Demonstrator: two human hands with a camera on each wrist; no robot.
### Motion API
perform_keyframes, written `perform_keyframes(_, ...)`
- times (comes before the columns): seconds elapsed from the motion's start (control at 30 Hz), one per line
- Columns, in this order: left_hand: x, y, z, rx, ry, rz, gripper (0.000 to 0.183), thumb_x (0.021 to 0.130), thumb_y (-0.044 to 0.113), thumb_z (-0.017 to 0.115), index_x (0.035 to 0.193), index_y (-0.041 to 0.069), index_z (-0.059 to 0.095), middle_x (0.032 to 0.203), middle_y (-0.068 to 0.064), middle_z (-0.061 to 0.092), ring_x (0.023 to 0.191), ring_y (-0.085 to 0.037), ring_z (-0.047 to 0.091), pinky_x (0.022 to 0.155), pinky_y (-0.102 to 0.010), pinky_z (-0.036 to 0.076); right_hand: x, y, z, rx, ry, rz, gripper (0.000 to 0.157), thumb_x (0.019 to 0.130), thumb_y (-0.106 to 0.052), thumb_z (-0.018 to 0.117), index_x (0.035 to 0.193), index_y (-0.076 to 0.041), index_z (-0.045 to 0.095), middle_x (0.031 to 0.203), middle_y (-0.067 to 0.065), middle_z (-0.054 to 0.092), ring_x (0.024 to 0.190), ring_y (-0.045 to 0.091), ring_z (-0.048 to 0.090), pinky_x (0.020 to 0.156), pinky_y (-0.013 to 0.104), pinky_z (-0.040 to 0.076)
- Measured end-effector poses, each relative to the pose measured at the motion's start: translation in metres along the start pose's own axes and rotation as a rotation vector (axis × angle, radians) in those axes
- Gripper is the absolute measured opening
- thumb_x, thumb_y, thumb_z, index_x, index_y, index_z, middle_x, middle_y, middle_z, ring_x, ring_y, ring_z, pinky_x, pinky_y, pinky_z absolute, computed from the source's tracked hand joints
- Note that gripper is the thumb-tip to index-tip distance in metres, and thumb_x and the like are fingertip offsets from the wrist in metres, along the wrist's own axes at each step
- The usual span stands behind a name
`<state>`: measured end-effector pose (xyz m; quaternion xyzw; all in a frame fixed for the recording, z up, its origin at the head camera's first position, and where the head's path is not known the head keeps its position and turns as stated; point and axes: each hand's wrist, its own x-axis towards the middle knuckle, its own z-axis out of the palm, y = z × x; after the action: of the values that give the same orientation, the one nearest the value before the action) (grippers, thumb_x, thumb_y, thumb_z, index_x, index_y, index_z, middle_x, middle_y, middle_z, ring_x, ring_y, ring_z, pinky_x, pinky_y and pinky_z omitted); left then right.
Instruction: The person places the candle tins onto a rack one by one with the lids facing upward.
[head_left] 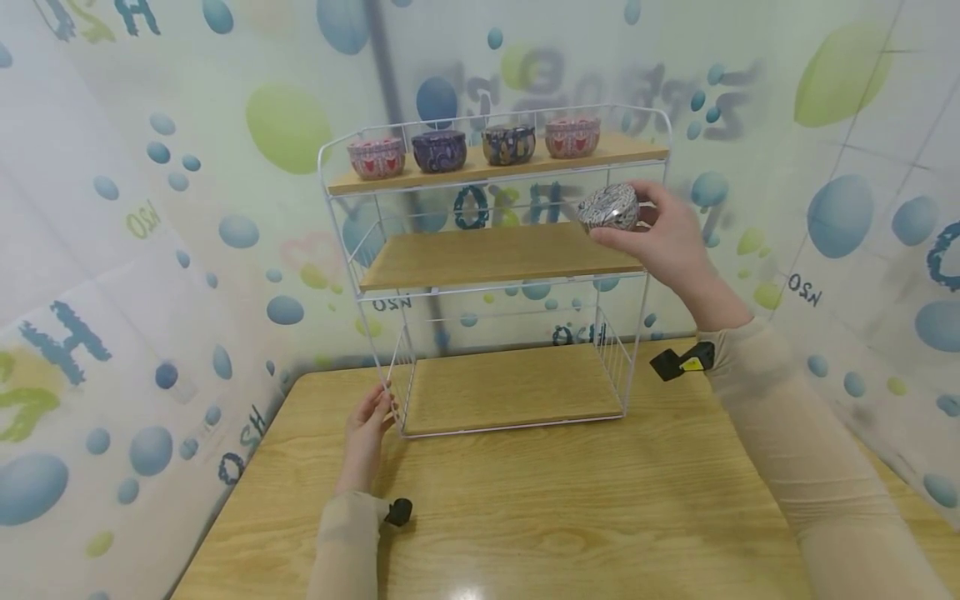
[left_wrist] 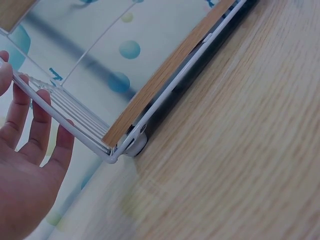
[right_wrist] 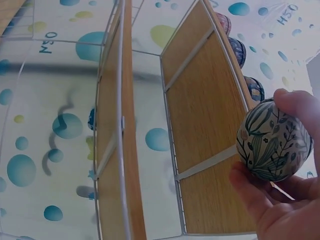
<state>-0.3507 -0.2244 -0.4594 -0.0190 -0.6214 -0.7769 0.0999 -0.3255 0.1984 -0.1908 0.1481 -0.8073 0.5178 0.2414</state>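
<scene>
My right hand (head_left: 671,242) holds a small round tin (head_left: 609,207) between thumb and fingers, in front of the right end of the middle shelf. White with dark leaf sprigs, the tin (right_wrist: 274,141) is seen closely in the right wrist view. My left hand (head_left: 367,429) grips the white wire frame of a three-tier rack (head_left: 517,429) at its lower left front upright. In the left wrist view, the fingertips of the left hand (left_wrist: 32,150) rest along that rod, with the thumb partly cut off by the frame edge.
Along the top shelf (head_left: 622,150) stand several patterned tins: a pink one (head_left: 377,158) at the left, a purple one (head_left: 439,152), a dark blue and cream one (head_left: 508,145) and another pink one (head_left: 572,137). The rack stands on a wooden table (head_left: 525,508) before a dotted backdrop (head_left: 288,125).
</scene>
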Motion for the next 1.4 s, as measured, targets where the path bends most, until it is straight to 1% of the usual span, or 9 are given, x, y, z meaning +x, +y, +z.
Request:
perform_keyframes(0.13, 0.003, -0.007, -0.002, 0.019, 0.003, 0.019, 0.023, 0.100, 0.022, 0.055, 0.121, 0.019, 0.063, 0.102, 0.004, 0.059, 0.096, -0.012, 0.054, 0.092, -0.037, 0.044, 0.003, -0.003, -0.006, 0.008, 0.029, 0.007, 0.064, 0.081, -0.023, 0.080, 0.134, -0.007, 0.050, 0.117, 0.002, 0.055, 0.096, 0.010, 0.059, 0.068, 0.017, 0.049)
perform_keyframes(0.23, 0.004, -0.010, -0.003, 0.037, 0.006, 0.042, 0.024, 0.099, 0.026, 0.057, 0.121, 0.018, 0.063, 0.106, -0.001, 0.059, 0.095, -0.012, 0.054, 0.089, -0.035, 0.046, 0.004, -0.005, -0.011, 0.014, 0.041, 0.012, 0.062, 0.081, -0.023, 0.080, 0.133, -0.009, 0.050, 0.116, 0.000, 0.055, 0.097, 0.011, 0.059, 0.069, 0.017, 0.048)
perform_keyframes(0.43, 0.005, -0.011, -0.004, 0.037, 0.003, 0.049, 0.032, 0.097, 0.029, 0.060, 0.125, 0.014, 0.061, 0.112, -0.007, 0.057, 0.096, -0.013, 0.054, 0.089, -0.035, 0.046, 0.009, -0.008, -0.020, 0.029, 0.073, 0.011, 0.060, 0.080, -0.023, 0.080, 0.132, -0.010, 0.051, 0.113, -0.002, 0.054, 0.098, 0.012, 0.059, 0.070, 0.016, 0.047)
perform_keyframes(0.63, 0.005, -0.008, -0.004, 0.036, 0.000, 0.022, 0.042, 0.099, 0.026, 0.056, 0.135, 0.003, 0.052, 0.108, -0.001, 0.057, 0.097, -0.012, 0.053, 0.091, -0.034, 0.045, 0.013, -0.013, -0.025, -0.002, 0.117, 0.007, 0.060, 0.079, -0.024, 0.082, 0.130, -0.011, 0.054, 0.113, -0.004, 0.055, 0.096, 0.010, 0.060, 0.070, 0.015, 0.048)
perform_keyframes(0.73, 0.004, -0.005, -0.004, 0.025, -0.003, 0.002, 0.042, 0.100, 0.022, 0.054, 0.136, 0.001, 0.050, 0.108, 0.000, 0.057, 0.097, -0.012, 0.053, 0.093, -0.036, 0.044, 0.015, -0.015, -0.027, -0.017, 0.128, 0.015, 0.060, 0.079, -0.025, 0.082, 0.131, -0.011, 0.054, 0.114, -0.004, 0.054, 0.096, 0.010, 0.059, 0.070, 0.015, 0.047)
perform_keyframes(0.9, 0.003, -0.003, -0.002, 0.029, -0.003, -0.017, 0.029, 0.101, 0.016, 0.052, 0.129, 0.008, 0.056, 0.107, 0.001, 0.057, 0.099, -0.015, 0.052, 0.099, -0.046, 0.039, 0.017, -0.018, -0.032, -0.043, 0.135, 0.030, 0.064, 0.078, -0.027, 0.082, 0.133, -0.011, 0.053, 0.114, -0.005, 0.054, 0.094, 0.009, 0.059, 0.068, 0.015, 0.047)
perform_keyframes(1.0, 0.003, -0.004, -0.002, 0.035, 0.002, -0.018, 0.031, 0.101, 0.017, 0.052, 0.131, 0.008, 0.055, 0.107, 0.002, 0.057, 0.099, -0.015, 0.052, 0.099, -0.045, 0.039, 0.019, -0.021, -0.036, -0.043, 0.139, 0.029, 0.066, 0.078, -0.028, 0.082, 0.134, -0.011, 0.052, 0.115, -0.005, 0.053, 0.094, 0.007, 0.058, 0.069, 0.015, 0.047)
perform_keyframes(1.17, 0.003, -0.008, -0.003, 0.040, -0.002, 0.014, 0.043, 0.100, 0.024, 0.055, 0.136, 0.002, 0.049, 0.115, -0.006, 0.054, 0.099, -0.014, 0.052, 0.096, -0.040, 0.042, 0.021, -0.026, -0.040, -0.041, 0.154, 0.009, 0.063, 0.078, -0.028, 0.082, 0.131, -0.011, 0.054, 0.115, -0.006, 0.052, 0.092, 0.007, 0.058, 0.070, 0.016, 0.046)
perform_keyframes(1.4, 0.002, -0.010, -0.002, 0.033, 0.003, 0.042, 0.052, 0.098, 0.027, 0.059, 0.138, -0.003, 0.046, 0.115, -0.017, 0.053, 0.097, -0.013, 0.054, 0.095, -0.041, 0.043, 0.025, -0.030, -0.042, -0.094, 0.177, 0.012, 0.062, 0.078, -0.034, 0.082, 0.130, -0.014, 0.056, 0.109, -0.009, 0.054, 0.094, 0.007, 0.052, 0.075, 0.021, 0.041)
